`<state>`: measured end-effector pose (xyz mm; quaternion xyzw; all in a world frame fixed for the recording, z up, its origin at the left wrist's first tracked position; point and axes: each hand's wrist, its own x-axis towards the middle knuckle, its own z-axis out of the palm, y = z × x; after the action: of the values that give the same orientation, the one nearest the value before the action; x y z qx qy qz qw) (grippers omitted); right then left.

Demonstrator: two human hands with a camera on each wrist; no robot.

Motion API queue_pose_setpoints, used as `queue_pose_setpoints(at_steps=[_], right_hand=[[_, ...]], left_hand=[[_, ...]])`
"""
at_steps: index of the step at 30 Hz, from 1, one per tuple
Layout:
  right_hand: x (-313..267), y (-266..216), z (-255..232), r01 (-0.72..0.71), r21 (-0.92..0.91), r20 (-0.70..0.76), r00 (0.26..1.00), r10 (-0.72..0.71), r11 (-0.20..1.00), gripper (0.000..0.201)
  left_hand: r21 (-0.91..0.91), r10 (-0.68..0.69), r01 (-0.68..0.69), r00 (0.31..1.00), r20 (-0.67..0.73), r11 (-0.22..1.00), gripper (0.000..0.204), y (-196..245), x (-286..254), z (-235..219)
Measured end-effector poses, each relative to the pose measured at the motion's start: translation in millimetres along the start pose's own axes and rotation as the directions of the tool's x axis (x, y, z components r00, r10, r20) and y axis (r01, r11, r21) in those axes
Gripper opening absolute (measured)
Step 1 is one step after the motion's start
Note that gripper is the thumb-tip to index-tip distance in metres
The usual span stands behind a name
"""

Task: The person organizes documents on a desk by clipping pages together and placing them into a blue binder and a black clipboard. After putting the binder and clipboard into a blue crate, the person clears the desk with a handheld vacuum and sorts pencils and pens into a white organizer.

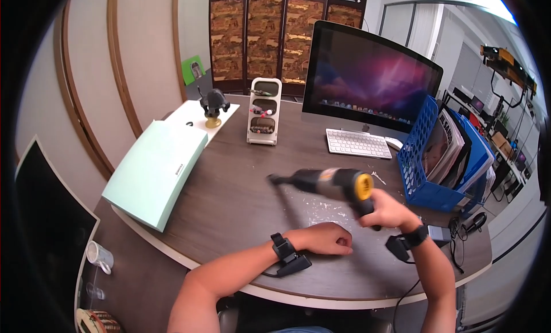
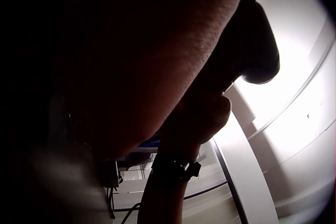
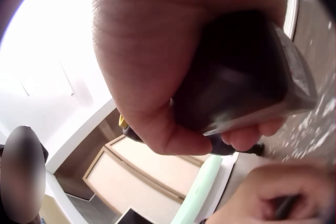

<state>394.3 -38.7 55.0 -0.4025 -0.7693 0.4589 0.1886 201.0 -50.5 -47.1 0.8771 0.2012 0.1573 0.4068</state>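
Note:
My right hand (image 1: 389, 209) grips the handle of a black and grey handheld vacuum cleaner (image 1: 330, 187) with a yellow ring at its back end. It is held over the desk, its long nozzle pointing left and slightly blurred. White scraps (image 1: 327, 209) lie scattered on the dark desktop beneath and around it. In the right wrist view, fingers wrap the dark handle base (image 3: 236, 77). My left hand (image 1: 321, 239) rests near the desk's front edge, fingers loosely curled, below the scraps. The left wrist view is mostly dark skin.
A pale green box (image 1: 158, 166) lies at the left, beside a small black figurine (image 1: 214, 102). A white organizer (image 1: 264, 112) stands at the back. A monitor (image 1: 370, 75), keyboard (image 1: 359, 143) and blue file rack (image 1: 427, 178) occupy the right. Cables (image 1: 456, 241) lie at the right edge.

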Motion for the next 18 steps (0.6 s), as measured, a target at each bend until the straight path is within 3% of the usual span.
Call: queue_pose_setpoints(at_steps=[2, 4, 5, 7, 9, 11, 13, 14, 17, 18], right_hand=[[-25, 10, -18, -0.12, 0.041, -0.192, 0.973, 0.125, 0.992, 0.041], [-43, 3, -17, -0.198, 0.162, -0.393, 0.886, 0.247, 0.967, 0.039], [-52, 5, -18, -0.2, 0.165, -0.399, 0.882, 0.251, 0.966, 0.039], [-71, 12, -20, -0.143, 0.177, -0.217, 0.959, 0.18, 0.974, 0.035], [-80, 2, -15, -0.121, 0.09, -0.044, 0.991, 0.126, 0.989, 0.023], [-71, 0, -9, -0.066, 0.032, -0.047, 0.997, 0.068, 0.997, 0.031], [-55, -19, 9, -0.139, 0.068, -0.204, 0.968, 0.15, 0.988, 0.04], [-48, -18, 18, -0.128, 0.095, -0.214, 0.966, 0.146, 0.987, 0.048], [-42, -29, 25, -0.062, -0.003, 0.14, 0.988, 0.062, 0.998, 0.05], [-43, -28, 31, 0.141, 0.031, 0.2, 0.969, -0.144, 0.99, 0.049]], left_hand=[[0.003, -0.027, 0.027, 1.0, 0.006, 1.0, 0.033, 4, 0, -2], [0.006, -0.025, 0.025, 1.0, 0.001, 1.0, 0.033, 4, 1, -1], [0.019, -0.028, 0.028, 1.0, -0.003, 0.999, 0.033, 4, 2, 0], [0.03, -0.051, 0.05, 0.999, 0.013, 0.998, 0.033, 5, 4, 0], [0.067, -0.036, 0.037, 0.999, -0.012, 0.997, 0.032, 7, 3, 1], [0.077, -0.042, 0.042, 0.999, 0.004, 0.996, 0.032, 10, 2, 6], [0.092, -0.026, 0.023, 0.999, 0.026, 0.996, 0.031, 15, 4, 9], [0.101, -0.026, 0.022, 0.999, 0.038, 0.995, 0.031, 20, 4, 7], [0.099, -0.142, 0.134, 0.987, 0.071, 0.986, 0.034, 25, -2, 2], [0.072, 0.118, -0.109, 0.983, -0.139, 0.992, 0.034, 30, -10, -2]])
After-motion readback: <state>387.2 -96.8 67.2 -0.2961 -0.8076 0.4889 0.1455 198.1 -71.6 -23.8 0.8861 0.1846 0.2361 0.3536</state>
